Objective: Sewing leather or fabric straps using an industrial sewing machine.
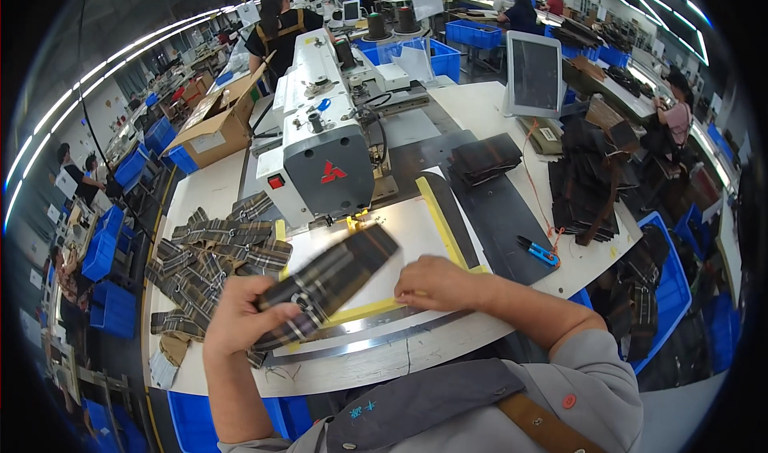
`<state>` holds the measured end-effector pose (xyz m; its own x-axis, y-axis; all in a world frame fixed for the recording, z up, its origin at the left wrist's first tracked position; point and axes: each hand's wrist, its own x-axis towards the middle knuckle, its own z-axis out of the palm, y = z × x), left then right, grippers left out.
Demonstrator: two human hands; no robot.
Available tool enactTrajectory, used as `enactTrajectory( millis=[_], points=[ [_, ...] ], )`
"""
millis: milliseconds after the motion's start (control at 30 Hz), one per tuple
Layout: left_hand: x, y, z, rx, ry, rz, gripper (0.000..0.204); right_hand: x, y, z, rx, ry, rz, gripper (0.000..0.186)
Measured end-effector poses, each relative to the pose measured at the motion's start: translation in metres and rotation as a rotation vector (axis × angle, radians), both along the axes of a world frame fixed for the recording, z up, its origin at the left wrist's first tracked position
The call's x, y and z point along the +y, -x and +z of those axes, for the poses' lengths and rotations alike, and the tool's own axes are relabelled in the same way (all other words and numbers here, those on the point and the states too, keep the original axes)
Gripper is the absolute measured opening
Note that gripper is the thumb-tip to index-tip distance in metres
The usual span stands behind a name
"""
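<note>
My left hand [244, 317] grips a dark plaid fabric piece [340, 273] by its near end, the thumb beside a small metal fitting on it. The piece is lifted and slants up to the right over a white work plate [412, 221] edged with yellow tape. Over that plate's near right part, my right hand [438, 283] is closed with its fingers curled; whatever it may hold is hidden. Just beyond the plaid piece stands the head of a grey and white sewing machine [328, 169]. Left of my left hand lies a loose heap of similar plaid pieces [216, 249] with metal fittings.
Blue-handled thread snips [538, 251] lie on the table at right, near stacked dark plaid pieces [588, 185] and a folded bundle [486, 159]. A screen [534, 77] stands behind them. Below the right edge is a blue bin [668, 293]; a cardboard box [216, 121] sits far left.
</note>
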<state>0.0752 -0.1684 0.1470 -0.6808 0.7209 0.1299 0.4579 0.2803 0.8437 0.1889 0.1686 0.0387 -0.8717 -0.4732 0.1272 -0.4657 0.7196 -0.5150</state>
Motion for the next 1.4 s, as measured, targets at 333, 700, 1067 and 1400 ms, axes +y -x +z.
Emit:
enactTrajectory(
  millis=[333, 700, 1067, 1400],
  points=[
    [-0.036, 0.0, 0.008, -0.1, -1.402, 0.614, 0.022, -0.094, 0.004, -0.017, -0.262, 0.471, 0.377, 0.094],
    [-0.062, 0.038, -0.145, -0.22, -0.908, 1.172, 0.071, -0.089, 0.036, -0.047, -0.85, 0.799, -0.196, 0.036],
    [0.055, 0.031, -0.131, 0.265, 0.212, 0.163, 0.035, -0.063, 0.052, -0.045, -0.633, 0.828, -0.129, 0.027],
    [0.083, 0.087, -0.137, 0.488, 0.57, 0.247, 0.05, 0.004, 0.072, -0.052, 0.096, 0.274, -0.246, 0.025]
  ],
)
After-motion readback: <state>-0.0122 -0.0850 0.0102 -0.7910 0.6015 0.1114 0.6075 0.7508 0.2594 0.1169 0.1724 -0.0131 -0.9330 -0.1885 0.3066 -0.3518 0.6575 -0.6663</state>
